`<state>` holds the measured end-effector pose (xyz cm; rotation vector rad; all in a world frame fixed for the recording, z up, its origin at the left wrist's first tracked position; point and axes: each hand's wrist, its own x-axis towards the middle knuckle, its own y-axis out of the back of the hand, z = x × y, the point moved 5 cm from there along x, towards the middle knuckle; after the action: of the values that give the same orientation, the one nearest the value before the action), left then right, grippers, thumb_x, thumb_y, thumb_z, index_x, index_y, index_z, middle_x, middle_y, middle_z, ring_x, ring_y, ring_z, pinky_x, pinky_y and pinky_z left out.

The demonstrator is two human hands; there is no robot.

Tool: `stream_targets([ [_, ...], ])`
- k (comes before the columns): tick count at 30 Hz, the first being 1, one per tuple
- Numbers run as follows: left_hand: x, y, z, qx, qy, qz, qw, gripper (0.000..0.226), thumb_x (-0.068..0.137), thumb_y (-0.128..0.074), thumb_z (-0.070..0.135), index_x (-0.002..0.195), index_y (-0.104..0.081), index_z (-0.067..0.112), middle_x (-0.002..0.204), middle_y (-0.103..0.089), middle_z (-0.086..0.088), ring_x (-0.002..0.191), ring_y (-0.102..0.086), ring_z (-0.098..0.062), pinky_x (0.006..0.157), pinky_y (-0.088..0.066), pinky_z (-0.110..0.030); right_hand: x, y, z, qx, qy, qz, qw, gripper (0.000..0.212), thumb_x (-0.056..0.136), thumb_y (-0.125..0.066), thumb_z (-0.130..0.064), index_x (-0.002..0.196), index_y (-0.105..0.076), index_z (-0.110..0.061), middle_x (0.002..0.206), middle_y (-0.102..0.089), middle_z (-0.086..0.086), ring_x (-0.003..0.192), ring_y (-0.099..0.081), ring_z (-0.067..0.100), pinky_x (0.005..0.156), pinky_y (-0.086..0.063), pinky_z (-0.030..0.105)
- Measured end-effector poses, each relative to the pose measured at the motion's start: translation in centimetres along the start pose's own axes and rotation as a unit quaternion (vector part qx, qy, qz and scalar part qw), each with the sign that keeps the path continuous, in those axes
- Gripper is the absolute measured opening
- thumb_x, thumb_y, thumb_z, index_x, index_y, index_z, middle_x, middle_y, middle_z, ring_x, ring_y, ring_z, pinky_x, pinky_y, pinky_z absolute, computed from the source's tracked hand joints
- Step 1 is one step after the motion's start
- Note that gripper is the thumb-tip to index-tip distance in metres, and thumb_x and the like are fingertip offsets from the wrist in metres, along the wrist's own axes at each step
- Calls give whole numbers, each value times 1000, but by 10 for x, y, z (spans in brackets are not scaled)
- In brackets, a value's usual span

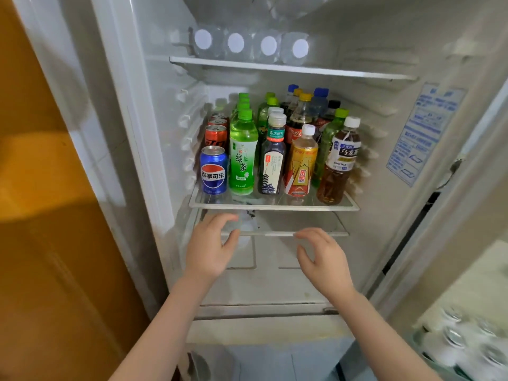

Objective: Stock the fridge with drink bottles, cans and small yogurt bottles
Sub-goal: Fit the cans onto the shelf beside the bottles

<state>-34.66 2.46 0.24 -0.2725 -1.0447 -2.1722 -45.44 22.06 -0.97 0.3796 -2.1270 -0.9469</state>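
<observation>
Head view, downward into near fridge (275,78)

The blue can (213,170) at the front left of the glass shelf (275,207) read 百事可乐. Just right of it, the green bottle (243,155) read 绿茶, the dark bottle (272,160) 东方树叶, the yellow bottle (301,163) 东鹏, and the brown tea bottle (339,163) 乌龙茶 and SUNTORY. Behind them, a cola bottle (298,119) bore Coca-Cola script. The blue sticker (423,133) on the fridge's right wall was illegible.
</observation>
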Motion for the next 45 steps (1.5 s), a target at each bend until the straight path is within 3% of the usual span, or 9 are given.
stream_targets([
  [8, -89, -14, 69, 11, 20, -29, 999, 26, 90, -62, 17, 115, -64, 15, 116, -63, 4, 111, -56, -12, 92, -37, -18, -93, 140, 19, 20, 14, 117, 993, 17, 82, -62, -3, 95, -69, -11, 95, -67, 0, 90, -63, 22, 79, -43, 22],
  [13, -147, -16, 115, 20, 17, -14, 1000, 25, 91, -60, 21, 116, -63, 19, 115, -61, 10, 103, -53, -3, 87, -36, -17, -133, 229, 39, -30, 19, 266, 963, 25, 81, -52, -15, 100, -65, -5, 105, -64, 11, 99, -56, 26, 89, -36, 25],
  [16, -178, -8, 136, 35, 13, -2, 999, 27, 92, -59, 23, 119, -62, 21, 117, -59, 13, 104, -48, 2, 91, -35, -17, -144, 271, 51, -100, 7, 337, 936, 36, 76, -58, -9, 110, -61, 3, 116, -57, 23, 111, -51, 39, 98, -35, 40],
  [20, -210, 2, 150, 60, 30, -2, 998, 29, 93, -58, 24, 121, -61, 22, 118, -59, 13, 104, -48, 2, 89, -35, -17, -145, 299, 68, -194, -48, 280, 939, 60, 75, -55, -21, 127, -48, 8, 134, -44, 31, 132, -32, 48, 110, -24, 52],
  [24, -231, 6, 159, 58, 50, -4, 997, 28, 91, -60, 23, 119, -62, 20, 115, -62, 10, 102, -51, 0, 89, -36, -17, -137, 310, 86, -238, -98, 189, 948, 72, 78, -54, -28, 141, -33, 1, 146, -31, 26, 141, -18, 41, 113, -13, 51],
  [31, -251, 4, 166, 44, 67, -30, 996, 27, 92, -58, 26, 119, -61, 25, 114, -62, 13, 105, -56, -2, 87, -40, -20, -138, 316, 84, -271, -83, 169, 944, 74, 71, -64, -22, 136, -39, 2, 132, -45, 25, 130, -34, 40, 110, -21, 49],
  [36, -263, 11, 165, 33, 76, -42, 996, 26, 93, -57, 28, 119, -60, 26, 111, -62, 15, 106, -56, -2, 87, -42, -22, -142, 315, 70, -275, -103, 136, 946, 82, 67, -66, -27, 138, -35, 1, 135, -41, 24, 132, -30, 38, 112, -18, 47],
  [41, -279, 23, 159, 15, 76, -45, 996, 24, 92, -59, 26, 116, -60, 28, 105, -59, 19, 103, -54, 1, 79, -36, -12, -149, 309, 45, -325, -97, 100, 935, 85, 68, -64, -38, 138, -33, -1, 133, -41, 20, 127, -32, 36, 111, -19, 45],
  [45, -294, 35, 154, 3, 77, -62, 995, 24, 92, -59, 26, 116, -60, 30, 104, -59, 20, 100, -54, 3, 76, -34, -6, -157, 299, 21, -326, -90, 64, 939, 85, 73, -62, -42, 142, -30, -3, 146, -31, 21, 137, -22, 35, 115, -13, 45],
])
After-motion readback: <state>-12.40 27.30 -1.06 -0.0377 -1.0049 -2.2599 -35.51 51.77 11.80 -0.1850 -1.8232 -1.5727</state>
